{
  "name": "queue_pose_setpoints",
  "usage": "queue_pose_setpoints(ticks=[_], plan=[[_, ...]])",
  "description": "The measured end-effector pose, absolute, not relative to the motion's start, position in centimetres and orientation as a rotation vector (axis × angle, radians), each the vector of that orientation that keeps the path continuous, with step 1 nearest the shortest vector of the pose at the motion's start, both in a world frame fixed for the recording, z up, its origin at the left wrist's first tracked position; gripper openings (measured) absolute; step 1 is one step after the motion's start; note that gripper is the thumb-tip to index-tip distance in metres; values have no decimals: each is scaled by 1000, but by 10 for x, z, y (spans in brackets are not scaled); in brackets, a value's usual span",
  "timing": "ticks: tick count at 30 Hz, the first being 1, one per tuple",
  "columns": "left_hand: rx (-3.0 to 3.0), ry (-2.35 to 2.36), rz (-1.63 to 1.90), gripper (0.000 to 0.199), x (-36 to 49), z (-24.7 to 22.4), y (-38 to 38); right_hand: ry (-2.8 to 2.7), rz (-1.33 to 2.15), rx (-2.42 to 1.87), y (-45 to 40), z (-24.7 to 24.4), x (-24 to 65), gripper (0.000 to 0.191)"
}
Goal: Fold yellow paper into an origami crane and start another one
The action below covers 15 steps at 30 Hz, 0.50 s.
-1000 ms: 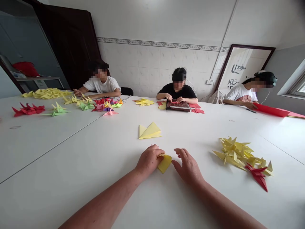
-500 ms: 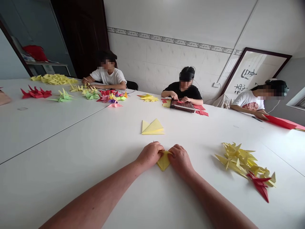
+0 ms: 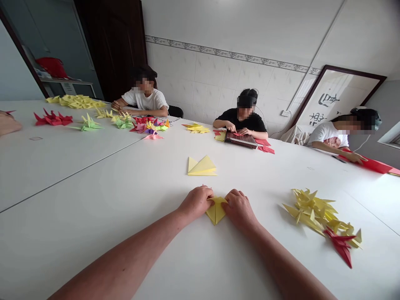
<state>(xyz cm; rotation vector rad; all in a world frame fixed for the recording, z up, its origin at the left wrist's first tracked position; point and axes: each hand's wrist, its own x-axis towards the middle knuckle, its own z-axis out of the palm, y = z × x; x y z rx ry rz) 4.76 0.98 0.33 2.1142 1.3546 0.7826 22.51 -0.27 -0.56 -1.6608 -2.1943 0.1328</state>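
Hands (image 3: 196, 204) both pinching folded yellow paper (image 3: 220, 211); framed brush characters (image 3: 328, 99) beyond, unclear.

Bright yellow colours the small folded paper (image 3: 216, 213); paler yellow, the flat folded paper sheet (image 3: 203, 168). A white tabletop (image 3: 175, 258) sets off a pile of yellow paper cranes (image 3: 308, 201) and one red paper crane (image 3: 341, 242). Dark plant motifs pattern the pale border strip (image 3: 218, 52) on white, grey-flecked wall tiles (image 3: 184, 66).

A small, yellow, kite-shaped piece of folded paper (image 3: 215, 212), with a line down its middle, is held between the left hand (image 3: 197, 203) and right hand (image 3: 240, 208), its lower tip pointing toward the person.
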Motion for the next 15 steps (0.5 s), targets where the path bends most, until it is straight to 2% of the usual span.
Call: queue_pose_setpoints(ticks=[12, 15], plan=[[2184, 1269, 787, 26, 47, 4, 9, -2376, 22, -1564, -8, 4, 226, 12], [2219, 1239, 748, 19, 45, 7, 10, -2390, -24, -1566, -9, 4, 226, 12]])
